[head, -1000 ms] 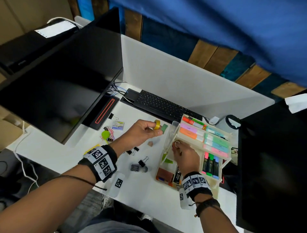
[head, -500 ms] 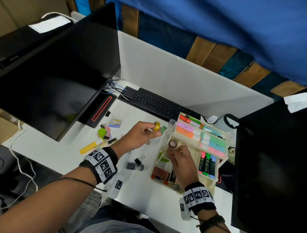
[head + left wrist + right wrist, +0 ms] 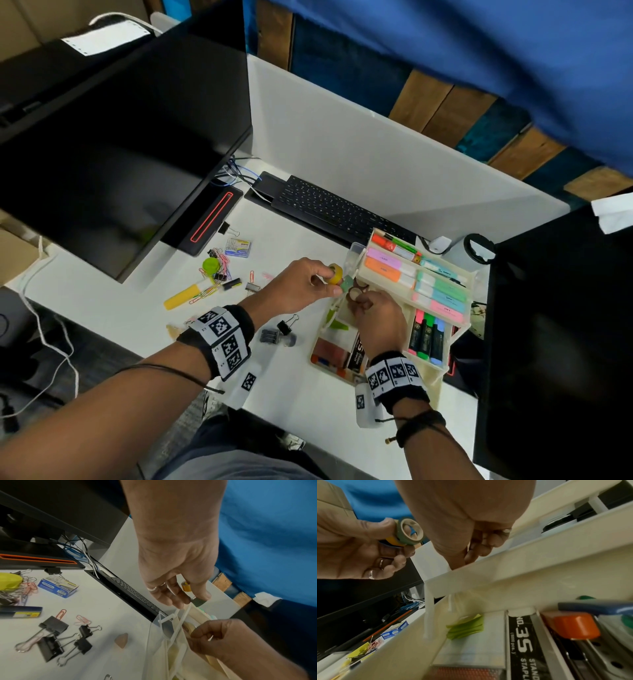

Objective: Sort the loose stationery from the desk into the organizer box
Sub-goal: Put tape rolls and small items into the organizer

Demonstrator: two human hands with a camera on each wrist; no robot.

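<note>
The left hand (image 3: 301, 286) pinches yellow and green tape rolls (image 3: 335, 273); the right hand (image 3: 376, 317) holds a brown roll (image 3: 354, 293) over the organizer box (image 3: 433, 375), highlighters (image 3: 428, 337) at 3 o'clock.

You're at an office desk (image 3: 308, 144): monitor (image 3: 120, 144) at left, keyboard (image 3: 329, 209) at the far partition, scattered binder clips (image 3: 51, 639).

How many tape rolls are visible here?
3: yellow tape roll and green tape roll pinched in the left hand; brown tape roll held by the right hand. More may be hidden.
</note>
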